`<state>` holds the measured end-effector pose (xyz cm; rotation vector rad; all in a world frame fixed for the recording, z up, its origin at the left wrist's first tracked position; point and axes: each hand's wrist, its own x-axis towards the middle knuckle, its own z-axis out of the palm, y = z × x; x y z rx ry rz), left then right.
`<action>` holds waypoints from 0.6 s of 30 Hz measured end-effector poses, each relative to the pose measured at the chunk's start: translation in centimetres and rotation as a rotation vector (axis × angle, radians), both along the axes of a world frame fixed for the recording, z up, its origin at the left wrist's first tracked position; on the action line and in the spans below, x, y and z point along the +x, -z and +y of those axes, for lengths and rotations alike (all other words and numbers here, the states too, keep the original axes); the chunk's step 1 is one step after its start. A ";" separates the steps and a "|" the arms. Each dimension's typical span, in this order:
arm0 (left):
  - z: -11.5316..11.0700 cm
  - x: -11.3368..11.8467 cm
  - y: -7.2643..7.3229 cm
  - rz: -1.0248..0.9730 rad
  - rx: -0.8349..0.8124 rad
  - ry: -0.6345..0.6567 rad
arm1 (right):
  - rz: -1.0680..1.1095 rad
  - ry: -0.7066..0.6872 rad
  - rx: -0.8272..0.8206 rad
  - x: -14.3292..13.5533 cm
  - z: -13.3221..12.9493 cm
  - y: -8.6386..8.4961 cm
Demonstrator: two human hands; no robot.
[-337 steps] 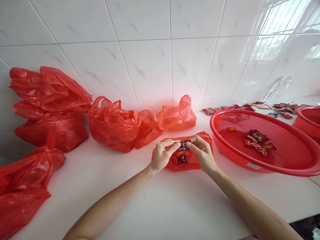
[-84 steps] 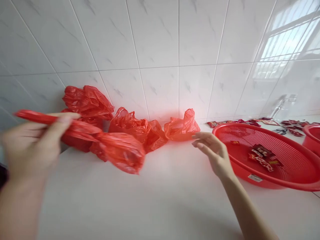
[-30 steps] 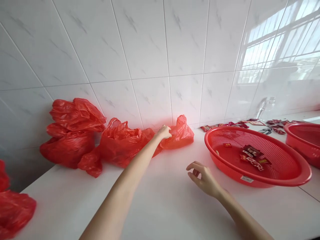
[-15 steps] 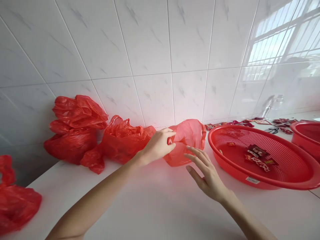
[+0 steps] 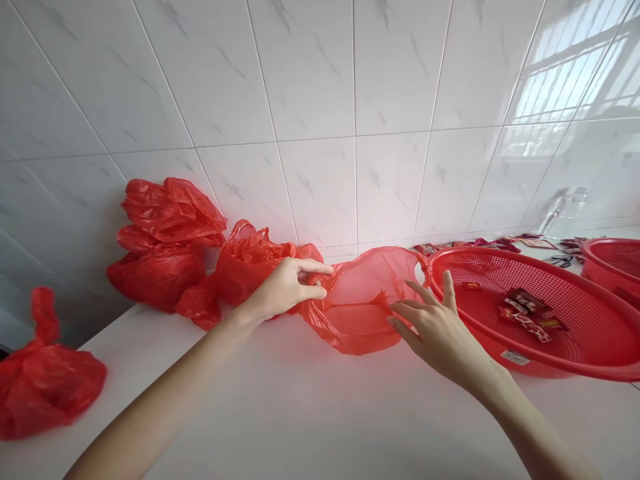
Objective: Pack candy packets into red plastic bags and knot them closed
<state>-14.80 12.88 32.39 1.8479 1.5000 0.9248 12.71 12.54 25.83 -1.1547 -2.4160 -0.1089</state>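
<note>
A thin red plastic bag (image 5: 360, 327) lies on the white table with its mouth spread wide. My left hand (image 5: 285, 287) pinches the gathered left edge of this bag between thumb and fingers. At the bag's right side is my right hand (image 5: 435, 327), fingers spread apart, the fingertips over or against the opening; I cannot tell whether they touch the film. Just right of that hand stands a red perforated plastic basket (image 5: 595, 333) with several small wrapped packets (image 5: 525, 303) in its bottom.
Filled red bags (image 5: 160, 267) lean along the tiled wall at the left, and a knotted red bag (image 5: 55, 393) sits at the table's left edge. Behind the basket are scattered packets, scissors (image 5: 563, 261) and a clear bottle (image 5: 565, 212). Another red basket (image 5: 615, 260) stands far right.
My left hand has moved left, drawing the bag's edge with it, and the bag's mouth is wider. My right hand has shifted right, its fingers more spread. The view has turned slightly left.
</note>
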 end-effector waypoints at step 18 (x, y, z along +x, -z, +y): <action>0.3 -0.3 5.1 0.341 0.134 -0.063 | -0.372 -0.145 -0.499 -1.2 2.2 1.7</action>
